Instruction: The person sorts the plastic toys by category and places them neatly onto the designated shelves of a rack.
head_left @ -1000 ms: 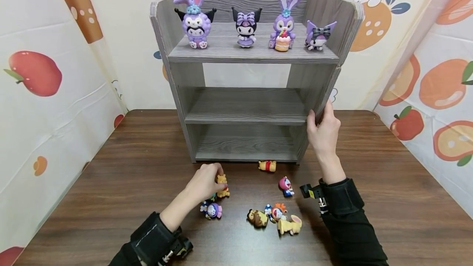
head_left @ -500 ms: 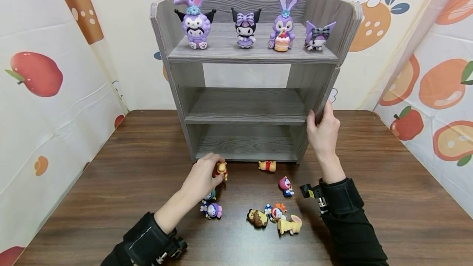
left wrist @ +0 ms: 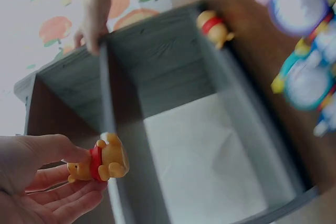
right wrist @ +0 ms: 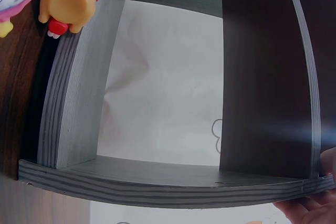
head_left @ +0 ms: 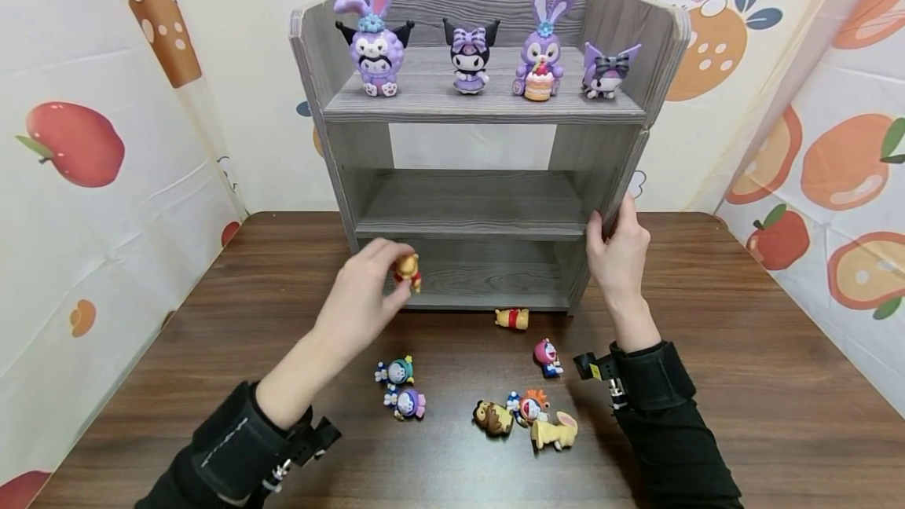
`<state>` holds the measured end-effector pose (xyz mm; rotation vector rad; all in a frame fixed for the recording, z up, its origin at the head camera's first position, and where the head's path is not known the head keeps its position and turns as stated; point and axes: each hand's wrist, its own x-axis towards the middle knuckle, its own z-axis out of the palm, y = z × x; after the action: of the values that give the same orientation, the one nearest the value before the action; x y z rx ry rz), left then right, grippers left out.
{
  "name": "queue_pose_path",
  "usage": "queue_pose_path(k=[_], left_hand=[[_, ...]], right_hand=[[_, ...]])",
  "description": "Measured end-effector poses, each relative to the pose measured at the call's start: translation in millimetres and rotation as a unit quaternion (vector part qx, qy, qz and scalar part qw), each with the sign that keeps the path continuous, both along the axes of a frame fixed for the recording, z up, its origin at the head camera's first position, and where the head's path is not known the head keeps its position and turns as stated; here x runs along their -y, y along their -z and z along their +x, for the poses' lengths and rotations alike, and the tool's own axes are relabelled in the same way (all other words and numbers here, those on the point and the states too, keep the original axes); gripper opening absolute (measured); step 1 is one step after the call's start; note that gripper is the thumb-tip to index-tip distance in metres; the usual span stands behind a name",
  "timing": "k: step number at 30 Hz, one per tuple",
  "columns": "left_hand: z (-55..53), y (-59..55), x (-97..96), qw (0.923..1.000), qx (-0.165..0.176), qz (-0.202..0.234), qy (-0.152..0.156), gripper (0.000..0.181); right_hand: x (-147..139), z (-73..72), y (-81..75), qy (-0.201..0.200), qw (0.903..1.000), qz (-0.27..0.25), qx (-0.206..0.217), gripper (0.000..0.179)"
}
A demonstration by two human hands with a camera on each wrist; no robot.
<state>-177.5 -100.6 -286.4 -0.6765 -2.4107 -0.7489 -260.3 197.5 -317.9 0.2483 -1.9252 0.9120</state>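
My left hand (head_left: 364,285) pinches a small yellow bear figurine (head_left: 408,269) with a red shirt between thumb and fingers. It is in front of the left part of the grey wooden shelf (head_left: 470,226), over the opening of the lowest compartment in the head view. The left wrist view shows the bear figurine (left wrist: 100,161) sideways, its head toward my palm. My right hand (head_left: 620,250) grips the shelf's right side panel, thumb in front and fingers behind. A second yellow bear figurine (head_left: 512,318) with a red band lies at the shelf's front bottom edge.
Purple figurines, including a rabbit-eared one (head_left: 540,53), stand on the top shelf. Near my left forearm lie a teal figurine (head_left: 399,371) and a purple one (head_left: 408,403). A pink figurine (head_left: 547,356), a brown one (head_left: 492,418) and a pale yellow one (head_left: 555,431) lie to the right.
My left hand has lifted the bear figurine off the table and carried it up and forward to the shelf. The right hand stays on the side panel.
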Motion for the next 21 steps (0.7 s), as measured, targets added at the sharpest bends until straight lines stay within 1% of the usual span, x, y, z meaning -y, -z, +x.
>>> queue_pose_path(k=[5,9,14,21], left_hand=[[-12.4,-23.8,3.9,0.9998,-0.018,-0.004,-0.010,0.030],[-25.4,-36.9,4.5,0.9993,-0.027,-0.009,-0.023,0.029],[-42.7,-46.3,4.6,0.9985,-0.024,-0.016,-0.047,0.027],[-59.7,-52.3,2.2,0.9964,0.010,-0.032,-0.078,0.026]], right_hand=[[0.0,0.0,0.1,0.000,1.0000,-0.001,0.000,0.033],[-0.1,-0.1,0.2,0.002,1.0000,-0.002,0.000,0.032],[0.2,-0.2,0.1,0.004,1.0000,-0.003,0.002,0.032],[0.2,-0.6,0.1,0.005,1.0000,-0.004,0.004,0.030]])
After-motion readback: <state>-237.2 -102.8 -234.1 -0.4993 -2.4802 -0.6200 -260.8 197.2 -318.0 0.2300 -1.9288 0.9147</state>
